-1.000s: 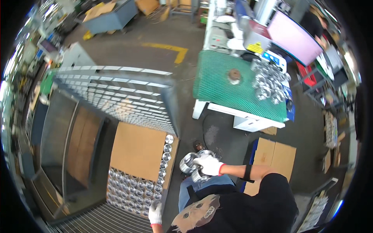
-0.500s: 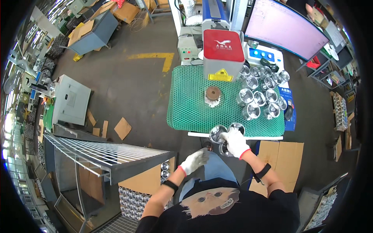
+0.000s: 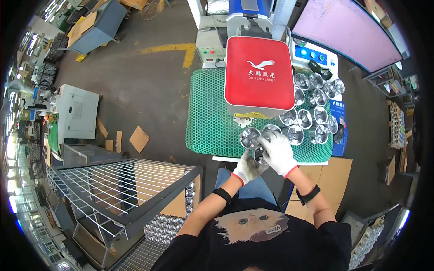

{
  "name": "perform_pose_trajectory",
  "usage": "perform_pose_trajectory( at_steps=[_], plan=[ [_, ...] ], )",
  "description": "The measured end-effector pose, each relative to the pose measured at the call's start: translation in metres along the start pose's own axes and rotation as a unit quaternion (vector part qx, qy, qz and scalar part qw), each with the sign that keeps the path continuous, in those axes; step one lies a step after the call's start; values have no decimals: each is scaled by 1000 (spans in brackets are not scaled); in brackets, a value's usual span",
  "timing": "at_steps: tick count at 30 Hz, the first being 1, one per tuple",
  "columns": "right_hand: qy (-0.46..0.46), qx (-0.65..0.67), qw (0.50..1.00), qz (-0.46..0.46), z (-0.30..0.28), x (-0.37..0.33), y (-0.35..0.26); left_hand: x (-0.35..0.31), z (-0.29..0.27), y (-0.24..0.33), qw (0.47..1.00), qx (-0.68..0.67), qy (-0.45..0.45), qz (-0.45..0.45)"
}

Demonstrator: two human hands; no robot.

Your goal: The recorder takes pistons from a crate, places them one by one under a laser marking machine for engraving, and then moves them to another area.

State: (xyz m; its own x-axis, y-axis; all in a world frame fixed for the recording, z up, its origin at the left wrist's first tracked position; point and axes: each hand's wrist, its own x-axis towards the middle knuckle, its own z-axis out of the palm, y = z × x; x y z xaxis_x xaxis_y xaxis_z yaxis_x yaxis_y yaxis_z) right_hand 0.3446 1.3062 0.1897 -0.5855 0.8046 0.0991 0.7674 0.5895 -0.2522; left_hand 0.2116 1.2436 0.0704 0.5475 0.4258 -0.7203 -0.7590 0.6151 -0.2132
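Gloved in white, my right hand (image 3: 279, 152) is closed on a cluster of shiny metal pistons at the front edge of the green mat (image 3: 205, 117). One piston (image 3: 249, 138) sticks out at the cluster's left, another (image 3: 271, 129) lies behind my fingertips, and a lower piston (image 3: 259, 156) shows between my hands. My left hand (image 3: 248, 169), also gloved, is curled against the lower piston from below, its fingers partly hidden. Several more pistons (image 3: 295, 135) stand open side up on the mat's right part.
A red-topped machine head (image 3: 259, 74) overhangs the mat's middle. Behind the pistons are a control panel with blue buttons (image 3: 312, 54) and a monitor (image 3: 346, 31). A wire rack (image 3: 122, 185) stands at lower left, near stacked pistons (image 3: 165, 228). Cardboard (image 3: 332, 180) lies to the right.
My right hand has carried its pistons forward from the mat's front edge onto the mat. My left hand has come up and right from beside my leg to the lower piston. The view has shifted.
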Motion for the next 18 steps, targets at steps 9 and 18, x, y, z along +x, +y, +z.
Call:
perform_pose_trajectory(
  at_steps=[9, 18],
  plan=[
    [-89, 64, 991, 74, 28, -43, -37, -56, -10, 12, 977, 211, 41, -10],
    [-206, 706, 648, 198, -72, 8, -128, -214, -38, 42, 951, 201, -144, 187]
  ],
)
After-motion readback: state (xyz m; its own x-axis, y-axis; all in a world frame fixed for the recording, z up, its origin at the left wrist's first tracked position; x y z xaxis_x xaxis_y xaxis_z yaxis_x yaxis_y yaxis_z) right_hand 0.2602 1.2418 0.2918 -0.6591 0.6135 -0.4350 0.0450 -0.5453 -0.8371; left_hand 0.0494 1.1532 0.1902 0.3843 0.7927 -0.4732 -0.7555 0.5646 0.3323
